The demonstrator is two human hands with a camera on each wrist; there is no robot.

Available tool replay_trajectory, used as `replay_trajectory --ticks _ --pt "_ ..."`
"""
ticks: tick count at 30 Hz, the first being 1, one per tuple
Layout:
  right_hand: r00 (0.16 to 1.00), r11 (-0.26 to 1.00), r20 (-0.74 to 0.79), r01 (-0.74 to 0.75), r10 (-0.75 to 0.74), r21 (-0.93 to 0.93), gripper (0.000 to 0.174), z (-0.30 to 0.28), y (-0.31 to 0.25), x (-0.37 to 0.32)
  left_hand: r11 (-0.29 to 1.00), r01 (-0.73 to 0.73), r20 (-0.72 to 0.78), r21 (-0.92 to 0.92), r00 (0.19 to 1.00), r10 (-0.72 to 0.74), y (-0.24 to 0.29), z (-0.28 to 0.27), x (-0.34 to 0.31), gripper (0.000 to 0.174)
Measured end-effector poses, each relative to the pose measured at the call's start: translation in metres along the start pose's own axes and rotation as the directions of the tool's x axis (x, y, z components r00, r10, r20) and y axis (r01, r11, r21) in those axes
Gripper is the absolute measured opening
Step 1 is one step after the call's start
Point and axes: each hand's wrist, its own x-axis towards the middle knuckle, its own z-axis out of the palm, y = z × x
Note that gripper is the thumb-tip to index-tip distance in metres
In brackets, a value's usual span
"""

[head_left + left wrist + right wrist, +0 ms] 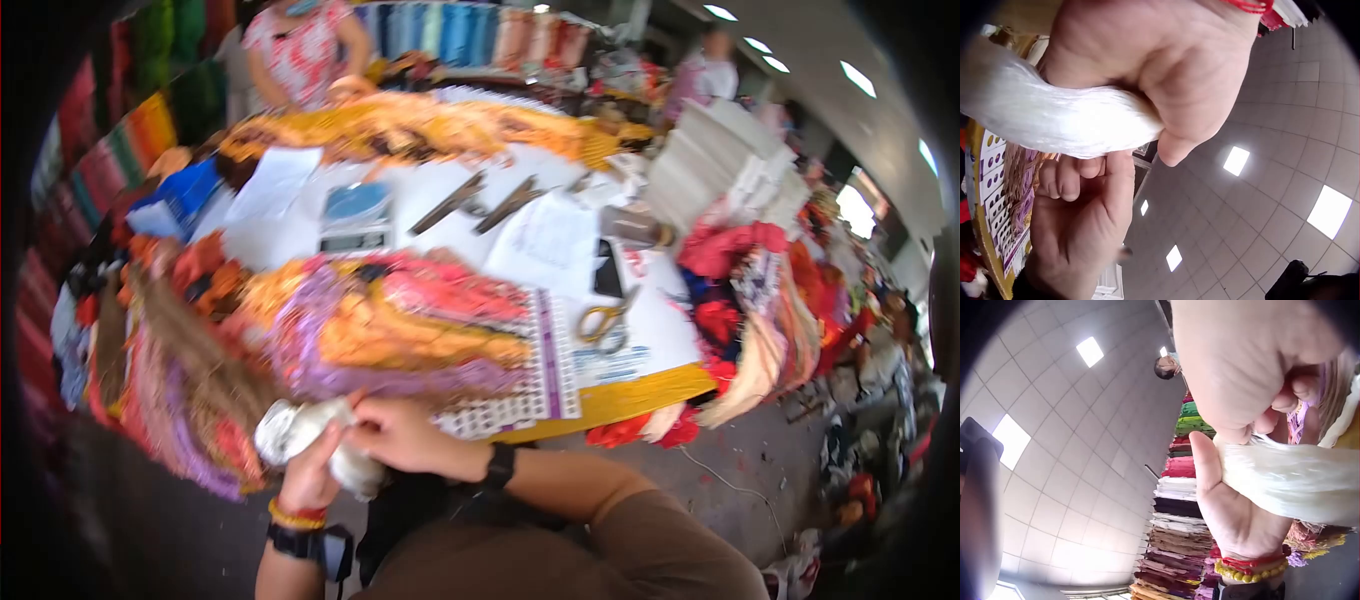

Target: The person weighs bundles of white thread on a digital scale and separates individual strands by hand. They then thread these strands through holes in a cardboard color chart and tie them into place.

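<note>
A glossy white skein of thread (290, 428) lies across my left hand (312, 476), whose fingers curl round it. In the left wrist view the bundle of white thread (1079, 122) runs under the palm, with the thumb at its near end. My right hand (405, 436) is right beside the left one, its fingers bent in and pinching a few strands at the skein's edge. The right wrist view shows these curled fingertips (1285, 400) just above the white thread (1285, 472). Both hands are in front of the table's near edge.
On the table lie multicoloured thread skeins (420, 330), scissors (605, 320), a dark phone (606, 268), papers (545, 240), a scale (355, 218) and two dark brown tools (447, 203). More skeins (190, 380) hang over the left edge. A person (300, 50) stands across the table.
</note>
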Motion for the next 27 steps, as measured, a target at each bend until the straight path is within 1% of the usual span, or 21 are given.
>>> replay_trajectory --ticks 1,3,4,5,6,7,10,11,12,13,14,15,16,17,18,19,21,22,24,25,27 --pt "0.999 0.999 -0.01 0.038 -0.039 -0.021 0.015 -0.002 -0.003 0.0 1.0 -0.008 -0.001 -0.002 1.0 0.008 0.001 0.004 0.002 0.047" --pt "0.999 0.999 0.01 -0.049 0.049 0.007 0.014 -0.006 -0.011 0.001 0.999 -0.02 -0.059 0.041 0.998 0.022 0.001 0.01 0.004 0.042" --pt "0.999 0.999 0.005 -0.051 0.051 0.015 0.015 -0.008 -0.013 0.002 0.999 -0.023 -0.041 0.039 0.999 0.024 -0.001 0.01 0.005 0.042" --pt "0.999 0.999 -0.002 -0.047 0.047 0.008 0.015 -0.01 -0.013 0.001 0.999 -0.02 -0.105 0.045 0.994 0.025 -0.002 0.009 0.004 0.038" --pt "0.998 0.995 0.001 -0.064 0.064 -0.077 0.015 -0.012 -0.013 0.002 0.999 -0.019 -0.169 0.05 0.985 0.027 -0.003 0.009 0.005 0.034" --pt "0.997 0.984 0.002 -0.082 0.083 -0.161 0.016 -0.013 -0.013 0.002 0.998 -0.024 -0.161 0.05 0.986 0.032 -0.002 0.009 0.007 0.034" --pt "0.999 0.987 -0.024 -0.051 0.048 -0.15 0.016 -0.014 -0.006 0.0 0.991 -0.035 -0.201 0.133 0.978 0.062 -0.001 0.014 0.007 0.025" --pt "0.999 0.988 -0.039 -0.033 0.028 -0.149 0.016 -0.011 -0.006 -0.001 0.991 -0.027 -0.221 0.132 0.974 0.056 -0.001 0.013 0.007 0.025" --pt "0.998 0.991 -0.036 -0.058 0.054 -0.124 0.016 -0.011 -0.005 -0.002 0.991 -0.018 -0.246 0.131 0.968 0.05 -0.004 0.01 0.007 0.023" --pt "0.997 0.99 -0.061 -0.055 0.047 -0.132 0.016 -0.01 0.001 -0.002 0.992 -0.009 -0.283 0.129 0.958 0.046 -0.007 0.005 0.006 0.022" --pt "0.996 0.997 -0.063 -0.06 0.057 -0.052 0.012 -0.008 0.007 -0.001 0.99 -0.024 -0.325 0.14 0.943 0.069 -0.01 0.002 0.006 0.021" --pt "0.973 0.959 0.005 -0.226 0.229 0.169 0.006 -0.008 0.005 -0.001 0.994 -0.036 -0.282 0.102 0.957 0.063 -0.008 -0.002 0.005 0.02" --pt "0.966 0.896 0.054 -0.255 0.253 0.363 0.004 -0.007 0.014 0.0 1.0 0.011 -0.223 -0.024 0.975 -0.016 -0.006 -0.008 0.005 0.019" --pt "0.979 0.906 0.005 -0.19 0.203 0.379 0.005 -0.01 0.001 0.003 0.993 0.01 -0.213 -0.114 0.977 -0.034 -0.006 -0.011 0.006 0.02" --pt "0.926 0.775 0.11 -0.363 0.361 0.517 0.003 -0.014 -0.005 0.002 0.989 0.017 -0.183 -0.149 0.982 -0.045 -0.004 -0.012 0.006 0.021" --pt "0.905 0.707 0.147 -0.406 0.399 0.579 0.005 -0.014 -0.008 0.003 0.987 0.004 -0.131 -0.163 0.991 -0.026 -0.007 -0.018 0.006 0.021" --pt "0.871 0.606 0.207 -0.464 0.447 0.646 0.007 -0.013 -0.004 0.006 0.977 0.09 -0.108 -0.192 0.988 -0.112 -0.003 -0.02 0.001 0.021" --pt "0.868 0.598 0.223 -0.472 0.443 0.648 0.007 -0.013 -0.005 0.006 0.978 0.084 -0.125 -0.19 0.986 -0.109 -0.001 -0.021 0.0 0.021" --pt "0.847 0.511 0.289 -0.507 0.447 0.695 0.01 -0.014 -0.011 0.006 0.975 0.081 -0.035 -0.206 0.995 -0.09 -0.001 -0.024 0.0 0.022" --pt "0.845 0.507 0.294 -0.51 0.447 0.695 0.01 -0.014 -0.011 0.008 0.975 0.08 -0.04 -0.206 0.995 -0.09 -0.002 -0.026 -0.002 0.022" --pt "0.834 0.593 0.386 -0.551 0.394 0.587 0.01 -0.014 -0.012 0.01 0.986 0.09 -0.132 -0.139 0.985 -0.109 -0.007 -0.031 -0.004 0.023"
